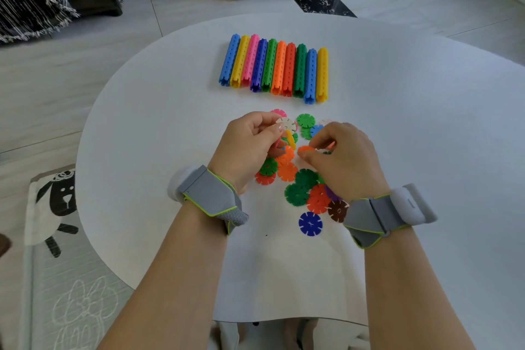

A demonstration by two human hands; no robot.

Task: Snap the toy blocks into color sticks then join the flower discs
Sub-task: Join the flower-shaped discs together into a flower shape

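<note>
Ten colour sticks (274,67), fully snapped, lie side by side in one row at the far middle of the white counter (159,111). Each stick's long axis runs away from the person, leaning slightly left at the far end; the row reads blue, yellow, pink, dark blue, green, orange, red, green, blue, yellow. This half of the task looks finished.

Loose flower discs (305,190), a scatter of greens, oranges, reds, one brown, one purple, lie flat on the counter between and just below the two hands. One blue disc (310,223) sits apart, nearest the person.

Left hand (245,148): fingers closed round a small joined cluster (286,133), lifted off the counter. A white disc tops it, face turned up toward the camera; a yellow disc stands edge-on beneath it. How many discs it holds cannot be told.

Right hand (345,156): thumb and forefinger pinched on a single orange disc (305,150), held nearly flat, its free edge pointing left toward the cluster.

Key relation: the orange disc lies just right of the cluster and a little lower, not yet touching it. Joining probably calls for a short leftward push, slot to slot.
</note>
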